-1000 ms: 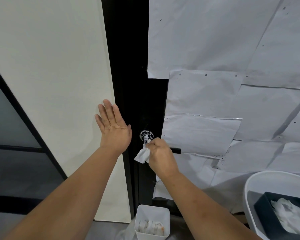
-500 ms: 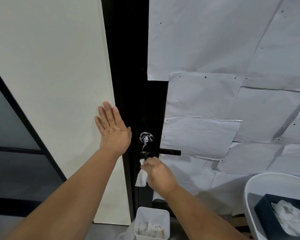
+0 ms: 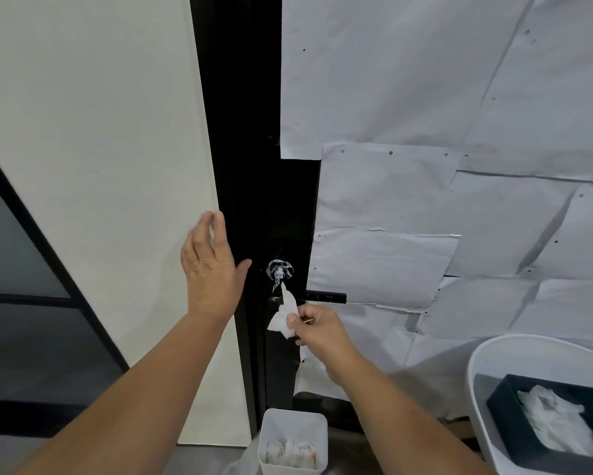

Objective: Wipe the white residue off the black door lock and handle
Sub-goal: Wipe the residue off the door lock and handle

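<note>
On the black door's left edge, the round black lock (image 3: 280,270) (smeared white) sits above the black bar handle (image 3: 324,297); the right hand (image 3: 317,329) pinches a crumpled white wipe (image 3: 284,315) below it, while the left hand (image 3: 210,265), fingers straight, presses the frame

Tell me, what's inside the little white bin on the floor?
The bin under the handle holds crumpled white wipes, some with orange-brown stains. Its walls hide whatever lies deeper down.
</note>
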Tool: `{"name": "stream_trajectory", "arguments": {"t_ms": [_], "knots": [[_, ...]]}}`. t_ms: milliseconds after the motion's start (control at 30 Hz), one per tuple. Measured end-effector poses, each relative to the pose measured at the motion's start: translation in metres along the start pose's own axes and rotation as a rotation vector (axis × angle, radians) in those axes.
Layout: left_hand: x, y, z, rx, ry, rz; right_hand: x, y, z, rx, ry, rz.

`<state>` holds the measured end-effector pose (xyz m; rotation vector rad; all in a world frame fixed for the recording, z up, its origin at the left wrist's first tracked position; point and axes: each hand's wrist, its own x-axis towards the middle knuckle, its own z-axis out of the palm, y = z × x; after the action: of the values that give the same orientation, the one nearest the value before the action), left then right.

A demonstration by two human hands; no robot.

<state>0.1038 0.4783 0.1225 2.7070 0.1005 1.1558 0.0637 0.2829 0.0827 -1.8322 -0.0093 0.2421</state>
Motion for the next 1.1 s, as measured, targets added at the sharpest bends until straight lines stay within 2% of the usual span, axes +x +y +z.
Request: {"name": "stream_trajectory", "arguments": {"t_ms": [200,400,533,633,767,933,1100], "knots": [[-0.014,0.002,-0.008,-0.044,-0.003,0.021,-0.004,-0.012,0.004,0.11,0.012,0.092],[-0.025,0.0,-0.013,-0.086,-0.083,-0.005,-0.007,-0.024,0.01,0.181,0.061,0.049],[-0.029,-0.003,-0.019,-0.134,-0.114,-0.005,-0.009,-0.032,0.015,0.135,0.106,-0.003],[-0.033,-0.002,-0.024,-0.201,-0.138,-0.002,-0.009,-0.038,0.019,0.12,0.138,-0.041],[-0.036,-0.004,-0.027,-0.342,-0.224,-0.023,-0.005,-0.045,0.025,0.151,0.155,-0.002],[-0.038,-0.01,-0.035,-0.458,-0.334,0.001,-0.002,-0.061,0.032,0.287,0.139,0.046],[-0.036,-0.007,-0.036,-0.427,-0.319,0.0,-0.001,-0.069,0.034,0.31,0.102,0.005]]}}
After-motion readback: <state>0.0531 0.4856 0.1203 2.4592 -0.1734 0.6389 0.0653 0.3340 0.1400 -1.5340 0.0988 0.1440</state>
